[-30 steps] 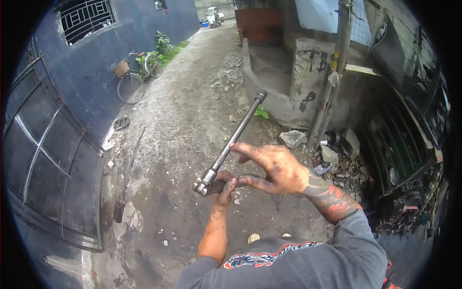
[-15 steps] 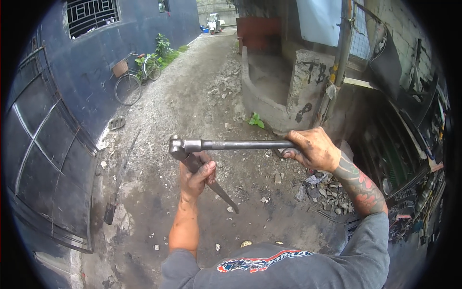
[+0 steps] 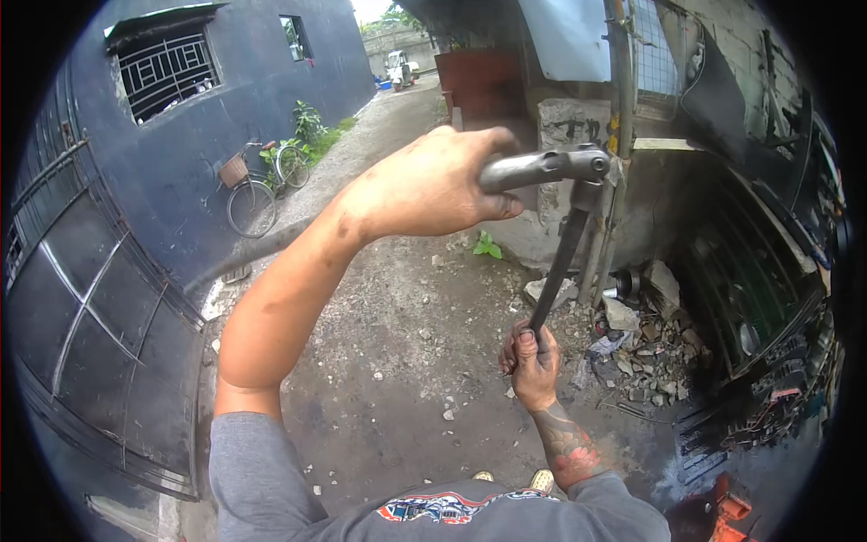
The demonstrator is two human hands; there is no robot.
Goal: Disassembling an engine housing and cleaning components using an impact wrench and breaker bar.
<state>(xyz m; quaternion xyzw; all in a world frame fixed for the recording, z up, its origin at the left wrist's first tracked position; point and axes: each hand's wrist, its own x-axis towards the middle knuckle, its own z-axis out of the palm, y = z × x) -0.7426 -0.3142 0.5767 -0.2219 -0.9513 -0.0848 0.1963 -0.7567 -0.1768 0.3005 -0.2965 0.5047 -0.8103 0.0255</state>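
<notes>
A dark steel jointed wrench [image 3: 564, 167] with a long bar [image 3: 566, 253] spans both of my hands. My left hand [image 3: 452, 181] is raised across the middle of the view, wrapped round the thick arm beside the joint. A blurred grey length, apparently part of the same tool, shows behind my left forearm toward the left. The long bar hangs down from the joint to my right hand [image 3: 533, 357], whose thumb and fingers are closed round its lower part. My right forearm is tattooed.
A dark metal gate [image 3: 99, 343] stands at left. A bicycle [image 3: 253, 203] leans by a blue wall. A small white vehicle [image 3: 395, 70] is far down the lane. At right are a concrete block wall [image 3: 564, 126], a pole [image 3: 621, 81], rubble [image 3: 659, 352] and piled metal junk [image 3: 768, 397].
My left hand has risen and swung right with the wrench's joint. My right hand has dropped lower, so the bar that was horizontal half a second ago now slants steeply downward.
</notes>
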